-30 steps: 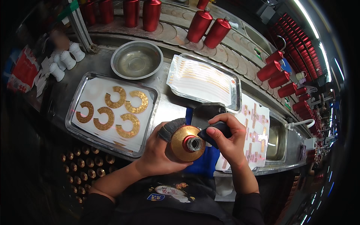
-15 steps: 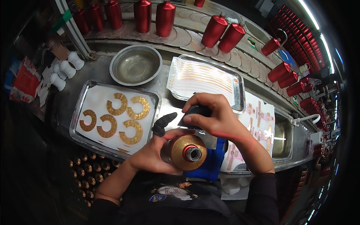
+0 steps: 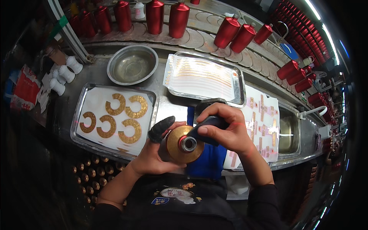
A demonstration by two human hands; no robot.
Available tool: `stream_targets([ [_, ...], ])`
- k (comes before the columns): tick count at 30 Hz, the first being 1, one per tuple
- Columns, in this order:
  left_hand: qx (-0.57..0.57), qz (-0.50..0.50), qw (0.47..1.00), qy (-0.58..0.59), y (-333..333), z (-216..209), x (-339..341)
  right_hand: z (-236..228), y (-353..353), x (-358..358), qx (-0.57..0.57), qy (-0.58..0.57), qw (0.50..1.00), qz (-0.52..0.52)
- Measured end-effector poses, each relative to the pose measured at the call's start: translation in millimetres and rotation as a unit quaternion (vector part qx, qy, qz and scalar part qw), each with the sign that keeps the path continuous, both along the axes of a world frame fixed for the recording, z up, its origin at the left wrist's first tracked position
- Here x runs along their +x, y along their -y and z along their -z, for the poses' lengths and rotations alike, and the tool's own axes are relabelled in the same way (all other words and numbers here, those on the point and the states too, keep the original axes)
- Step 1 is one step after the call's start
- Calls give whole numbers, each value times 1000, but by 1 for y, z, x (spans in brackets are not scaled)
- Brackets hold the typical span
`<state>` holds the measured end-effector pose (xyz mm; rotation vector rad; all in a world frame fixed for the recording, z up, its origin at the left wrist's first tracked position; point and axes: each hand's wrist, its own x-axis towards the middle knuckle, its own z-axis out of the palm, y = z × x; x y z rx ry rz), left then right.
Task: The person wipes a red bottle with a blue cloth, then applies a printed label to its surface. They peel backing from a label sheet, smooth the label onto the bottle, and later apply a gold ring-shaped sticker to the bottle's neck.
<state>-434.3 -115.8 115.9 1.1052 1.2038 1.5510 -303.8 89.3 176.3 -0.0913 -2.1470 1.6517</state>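
Note:
My left hand [image 3: 155,155] is wrapped around a bottle [image 3: 175,148] whose mouth tilts up toward me. Its shoulder is gold and patterned, its neck red, its threaded mouth uncapped. A black finger cover sits on one digit of that hand. In my right hand [image 3: 226,132], thumb and fingers pinch a dark flat pad [image 3: 209,131], its edge against the gold shoulder beside the neck. Beneath them lies a blue cloth [image 3: 209,161]. Just beyond my right fingers is a black object [image 3: 207,104], partly hidden; its kind I cannot tell.
At left, a metal tray [image 3: 154,109] holds several gold C-shaped pieces [image 3: 129,131]. Behind are a metal bowl [image 3: 132,65] and a tray [image 3: 240,84] of thin gold strips. Patterned sheets [image 3: 262,126] lie beside a sink [image 3: 287,143]. Red bottles [image 3: 179,21] stand along a conveyor [image 3: 199,38].
The pad in my right hand has come down onto the bottle's shoulder. The bottle has shifted slightly up and left. Along the conveyor the red bottles have moved right, and a white bottle-shaped piece shows.

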Motion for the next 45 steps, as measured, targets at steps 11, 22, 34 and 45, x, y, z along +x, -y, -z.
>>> stream_targets([
  [11,55,-119,990,-49,1,12,34,-4,42,48,311,-38,941,125],
  [22,106,-246,934,-237,-6,22,50,-7,77,61,377,-115,911,121],
  [34,57,-327,900,-282,-10,32,55,1,98,45,407,-116,896,133],
  [45,62,-341,905,-248,-11,44,69,-23,84,63,-136,28,955,262],
])
